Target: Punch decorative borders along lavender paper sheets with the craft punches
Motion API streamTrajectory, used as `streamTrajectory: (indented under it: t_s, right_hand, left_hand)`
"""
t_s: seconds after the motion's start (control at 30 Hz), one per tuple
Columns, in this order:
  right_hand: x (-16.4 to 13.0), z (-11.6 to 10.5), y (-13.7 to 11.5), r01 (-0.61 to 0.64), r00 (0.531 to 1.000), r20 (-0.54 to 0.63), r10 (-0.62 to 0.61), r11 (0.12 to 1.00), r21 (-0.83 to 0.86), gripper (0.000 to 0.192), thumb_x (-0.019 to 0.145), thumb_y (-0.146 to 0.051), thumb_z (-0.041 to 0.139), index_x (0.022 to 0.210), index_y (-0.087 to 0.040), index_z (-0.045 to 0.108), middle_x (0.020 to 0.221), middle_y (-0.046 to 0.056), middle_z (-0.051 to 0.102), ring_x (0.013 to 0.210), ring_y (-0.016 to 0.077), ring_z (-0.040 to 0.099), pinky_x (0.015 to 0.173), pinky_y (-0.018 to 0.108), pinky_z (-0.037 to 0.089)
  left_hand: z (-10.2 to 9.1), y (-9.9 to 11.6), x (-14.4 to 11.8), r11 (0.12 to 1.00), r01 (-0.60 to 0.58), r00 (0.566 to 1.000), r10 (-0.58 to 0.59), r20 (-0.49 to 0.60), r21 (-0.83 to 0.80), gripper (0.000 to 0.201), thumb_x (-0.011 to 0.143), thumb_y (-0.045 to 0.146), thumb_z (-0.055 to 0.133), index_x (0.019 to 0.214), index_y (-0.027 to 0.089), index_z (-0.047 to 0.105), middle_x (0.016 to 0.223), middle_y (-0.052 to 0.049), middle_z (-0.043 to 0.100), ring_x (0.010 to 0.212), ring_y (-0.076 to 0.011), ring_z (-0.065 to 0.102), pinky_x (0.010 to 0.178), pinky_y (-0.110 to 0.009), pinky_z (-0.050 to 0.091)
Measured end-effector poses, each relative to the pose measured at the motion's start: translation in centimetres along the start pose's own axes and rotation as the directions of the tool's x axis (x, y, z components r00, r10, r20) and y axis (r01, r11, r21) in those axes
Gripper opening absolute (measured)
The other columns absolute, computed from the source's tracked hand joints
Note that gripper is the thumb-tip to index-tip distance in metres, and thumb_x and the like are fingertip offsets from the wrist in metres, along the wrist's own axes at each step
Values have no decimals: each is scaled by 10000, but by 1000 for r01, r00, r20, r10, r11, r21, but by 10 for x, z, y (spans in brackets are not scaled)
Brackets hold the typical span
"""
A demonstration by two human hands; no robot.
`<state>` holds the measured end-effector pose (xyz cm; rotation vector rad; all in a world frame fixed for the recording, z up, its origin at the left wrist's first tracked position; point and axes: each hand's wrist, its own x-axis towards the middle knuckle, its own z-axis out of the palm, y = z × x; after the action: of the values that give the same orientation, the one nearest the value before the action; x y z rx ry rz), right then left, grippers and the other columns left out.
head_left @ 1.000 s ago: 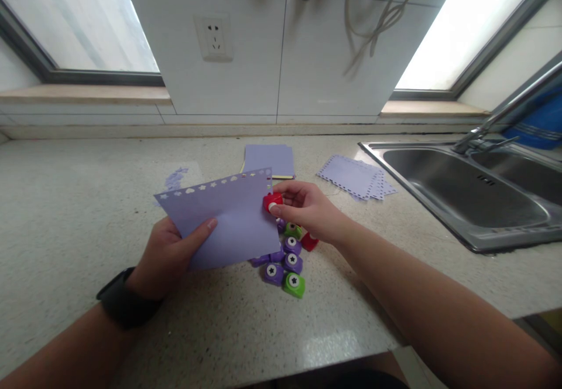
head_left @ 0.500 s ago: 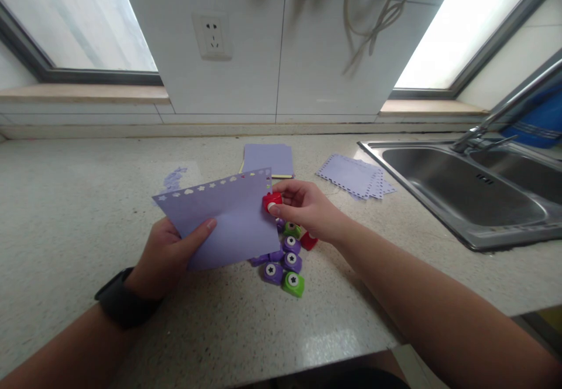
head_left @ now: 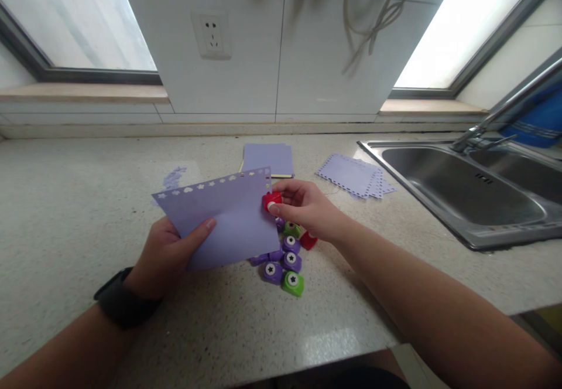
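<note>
- The right hand (head_left: 309, 210) pinches a small red paper punch (head_left: 272, 201) between thumb and fingertips, clamped on the right edge of a lilac sheet (head_left: 222, 219) near its top corner.
- The left hand (head_left: 169, 254) holds that sheet at its lower left, thumb lying across the front and fingers hidden behind; a dark watch (head_left: 120, 304) sits on the wrist.
- Against the pictures from a moment ago, almost nothing has shifted: punch and paper stay at the same corner and only the view drifts a touch. That reads as a press being held at one spot, with the row of cut shapes along the top edge already made and the side edge just being started.
- Just below the right hand lies a cluster of purple and green punches (head_left: 285, 263).
- Further back on the speckled countertop (head_left: 65, 213) lie a plain lilac stack (head_left: 267, 159) and a pile of edged sheets (head_left: 353, 177).
- A steel sink (head_left: 465, 193) sits to the right; a wall socket (head_left: 211, 34) and windows are behind.
</note>
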<state>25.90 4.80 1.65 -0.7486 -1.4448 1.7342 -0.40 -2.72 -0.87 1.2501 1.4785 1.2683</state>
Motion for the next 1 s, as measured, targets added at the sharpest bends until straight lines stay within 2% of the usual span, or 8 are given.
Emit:
streamTrajectory:
  t_s: [0.43, 0.77, 1.0]
  right_hand:
    - [-1, -1, 1, 0, 1000, -7, 0, 999, -50, 363, 758, -324, 881, 1031, -157, 709, 924, 45, 713, 801, 105, 663, 747, 222, 554]
    - [0, -4, 4, 11, 1000, 15, -10, 998, -63, 379, 747, -322, 885, 1039, -159, 706, 930, 44, 699, 808, 102, 647, 741, 213, 543]
    - [0, 1, 0, -30, 999, -26, 30, 1000, 2, 421, 694, -294, 907, 1028, -146, 697, 939, 50, 712, 817, 104, 662, 780, 222, 558]
  left_hand:
    - [3, 5, 0, 1000, -14, 1000, 14, -3, 14, 460, 743, 505, 844, 1065, 191, 749, 1170, -102, 755, 1062, -325, 732, 984, -446, 587]
    - [0, 4, -1, 998, -41, 999, 40, 17, 57, 447, 777, 496, 824, 1080, 178, 744, 1179, -98, 753, 1053, -291, 734, 988, -405, 587]
    - [2, 4, 0, 997, -38, 999, 37, 10, 61, 427, 787, 487, 820, 1081, 185, 749, 1188, -88, 751, 1065, -287, 730, 1010, -414, 578]
